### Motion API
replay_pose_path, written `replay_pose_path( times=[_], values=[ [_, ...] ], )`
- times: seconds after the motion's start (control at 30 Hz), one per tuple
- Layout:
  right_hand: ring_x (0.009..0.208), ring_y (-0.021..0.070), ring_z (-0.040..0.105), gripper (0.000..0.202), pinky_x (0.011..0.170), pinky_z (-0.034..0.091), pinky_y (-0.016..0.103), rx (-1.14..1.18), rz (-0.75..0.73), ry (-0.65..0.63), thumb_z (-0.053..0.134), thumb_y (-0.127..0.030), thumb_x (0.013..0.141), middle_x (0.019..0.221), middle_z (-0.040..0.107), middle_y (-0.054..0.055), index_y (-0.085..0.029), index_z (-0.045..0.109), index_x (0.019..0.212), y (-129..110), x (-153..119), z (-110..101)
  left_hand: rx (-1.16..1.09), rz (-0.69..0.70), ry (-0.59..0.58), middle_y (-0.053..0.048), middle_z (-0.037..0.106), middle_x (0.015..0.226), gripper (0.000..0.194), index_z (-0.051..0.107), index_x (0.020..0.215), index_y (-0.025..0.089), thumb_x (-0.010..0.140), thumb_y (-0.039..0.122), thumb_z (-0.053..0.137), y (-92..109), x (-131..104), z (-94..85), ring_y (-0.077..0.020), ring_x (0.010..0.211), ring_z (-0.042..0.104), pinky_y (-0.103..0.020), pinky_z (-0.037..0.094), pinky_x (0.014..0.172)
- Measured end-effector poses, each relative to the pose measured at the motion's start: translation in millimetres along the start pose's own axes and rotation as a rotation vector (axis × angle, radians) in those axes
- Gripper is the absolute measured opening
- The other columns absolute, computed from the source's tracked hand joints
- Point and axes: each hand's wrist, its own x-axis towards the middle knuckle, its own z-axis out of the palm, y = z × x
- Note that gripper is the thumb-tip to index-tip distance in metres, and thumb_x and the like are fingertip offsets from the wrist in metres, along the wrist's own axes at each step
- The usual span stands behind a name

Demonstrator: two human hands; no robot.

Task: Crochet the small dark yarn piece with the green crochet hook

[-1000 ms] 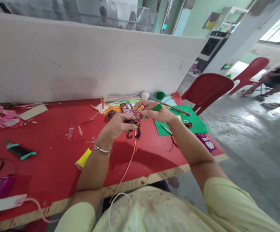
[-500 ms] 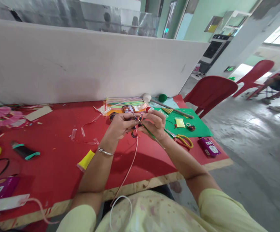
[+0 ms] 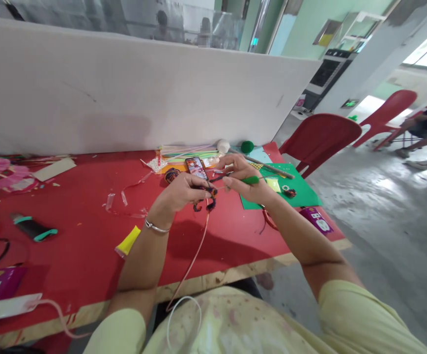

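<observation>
Dark multicoloured yarn piece (image 3: pixel 212 198) hangs mid-frame, pinched by the left hand (image 3: pixel 179 193); the right hand (image 3: pixel 245 169), loosely curled, holds a green-handled tool (image 3: pixel 250 180). Yarn-working seems under way, the next move calling for a steady pinch.

Green tool handle (image 3: pixel 251 180); dark, orange-flecked yarn piece (image 3: pixel 211 204)

I have room at left between the black-and-teal tool (image 3: pixel 34 229) and yellow packet (image 3: pixel 128 241), but the white panel (image 3: pixel 143 93) blocks the far side.
</observation>
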Motion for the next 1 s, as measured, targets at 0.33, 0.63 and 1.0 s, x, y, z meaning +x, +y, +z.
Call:
replay_pose_path(
  times=[0.33, 0.63, 1.0],
  values=[
    [0.096, 0.0188, 0.066, 0.038, 0.08, 0.058, 0.032, 0.616, 0.353, 0.009, 0.071, -0.047, 0.092, 0.107, 0.07, 0.007, -0.02, 0.072, 0.065, 7, -4, 14, -0.234, -0.072, -0.047, 0.001, 0.057, 0.048, 0.028, 0.084, 0.084, 0.011, 0.058, 0.019, 0.089, -5, 7, 6.0, -0.0051, 0.038, 0.039, -0.021, 0.025, 0.04],
    [0.107, 0.0187, 0.063, 0.043, 0.103, 0.054, 0.038, 0.393, 0.389, 0.747, 0.057, -0.059, 0.1, 0.104, 0.065, 0.004, -0.024, 0.07, 0.077, 1, -16, 95, 0.063, 0.286, 0.409, 0.001, 0.065, 0.069, 0.041, 0.082, 0.115, 0.015, 0.075, 0.019, 0.077, -22, 19, 30.8, -0.0109, 0.06, 0.055, -0.023, 0.045, 0.057],
    [0.124, 0.0305, 0.061, 0.054, 0.112, 0.052, 0.057, -0.048, 0.185, 0.8, 0.037, -0.061, 0.105, 0.136, 0.055, 0.012, -0.024, 0.072, 0.087, 12, -18, 115, -0.346, 0.124, 0.312, 0.001, 0.064, 0.063, 0.034, 0.083, 0.095, 0.014, 0.063, 0.023, 0.086, -8, 12, 31.2, -0.0045, 0.046, 0.036, -0.021, 0.028, 0.045]
  ],
)
